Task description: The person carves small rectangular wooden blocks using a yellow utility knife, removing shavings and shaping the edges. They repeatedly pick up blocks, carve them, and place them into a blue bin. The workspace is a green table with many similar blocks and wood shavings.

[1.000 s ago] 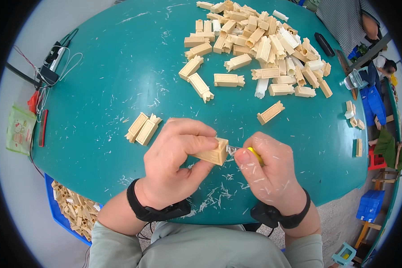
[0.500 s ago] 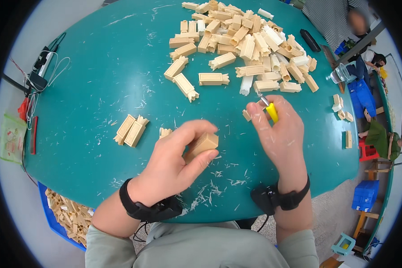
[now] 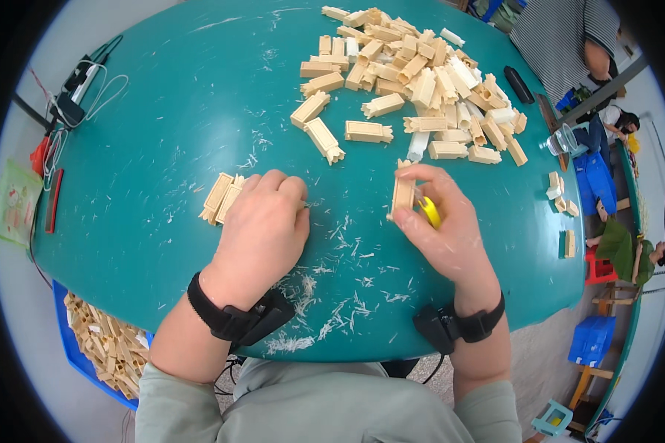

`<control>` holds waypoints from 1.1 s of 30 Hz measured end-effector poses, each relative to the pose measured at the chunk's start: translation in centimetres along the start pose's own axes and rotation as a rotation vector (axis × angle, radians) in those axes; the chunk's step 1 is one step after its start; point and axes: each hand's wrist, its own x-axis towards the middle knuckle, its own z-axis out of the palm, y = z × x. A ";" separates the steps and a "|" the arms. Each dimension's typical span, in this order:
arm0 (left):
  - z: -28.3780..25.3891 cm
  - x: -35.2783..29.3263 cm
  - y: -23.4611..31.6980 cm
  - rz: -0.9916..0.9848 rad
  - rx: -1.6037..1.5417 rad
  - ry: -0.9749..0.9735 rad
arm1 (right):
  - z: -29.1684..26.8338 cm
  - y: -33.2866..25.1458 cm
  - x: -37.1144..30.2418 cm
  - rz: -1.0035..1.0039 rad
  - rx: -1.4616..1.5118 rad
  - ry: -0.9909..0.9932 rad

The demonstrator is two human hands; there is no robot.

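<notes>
Gripping beige block [image 3: 403, 195], yellow-handled tool [image 3: 431, 213]: right hand [image 3: 451, 230]; left hand [image 3: 260, 229] curled, cannot tell whether holding

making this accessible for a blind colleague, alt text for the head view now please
A person's right hand holds a cream block and a yellow-handled tool over a green table, while the left hand partly covers one of two similar blocks, its grip hidden. Pale shavings lie around, and a block pile sits beyond.
</notes>
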 end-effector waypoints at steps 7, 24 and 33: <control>-0.6 0.1 2.0 -0.019 -0.773 0.062 | 0.6 -2.3 -1.3 0.090 0.500 -0.180; -0.4 -0.9 3.5 -0.074 -1.462 -0.173 | 0.7 -3.2 -1.9 0.144 0.708 -0.354; -0.2 -1.2 2.9 -0.031 -1.375 -0.015 | 0.3 -2.9 -1.7 0.147 0.638 -0.372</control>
